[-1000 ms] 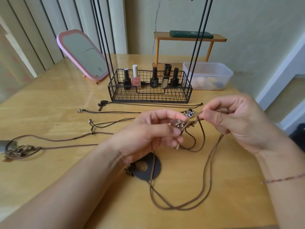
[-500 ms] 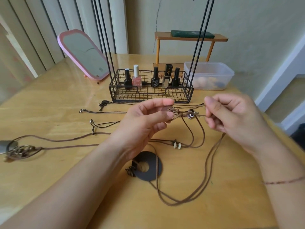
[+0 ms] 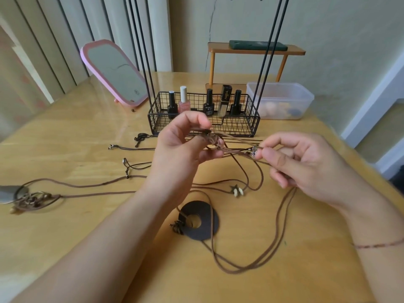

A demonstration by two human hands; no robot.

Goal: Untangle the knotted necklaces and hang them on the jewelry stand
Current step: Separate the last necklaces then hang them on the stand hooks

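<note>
Wooden desk (image 3: pixel 65 132) fills the frame, a pink mirror (image 3: pixel 113 72) at upper left. Mid-frame, the left hand (image 3: pixel 181 149) pinches the knotted brown necklaces (image 3: pixel 231 149) raised before the jewelry stand (image 3: pixel 204 122); right of it, the right hand (image 3: pixel 303 165) pinches a silver bead (image 3: pixel 254 152) on the cord.

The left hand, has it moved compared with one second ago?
Yes. The left hand has risen toward the wire basket, lifting the knot.

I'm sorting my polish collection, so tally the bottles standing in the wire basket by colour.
Black bottles: 3
Pink bottle: 1
Gold bottle with black cap: 1
Total in the wire basket: 5
</note>
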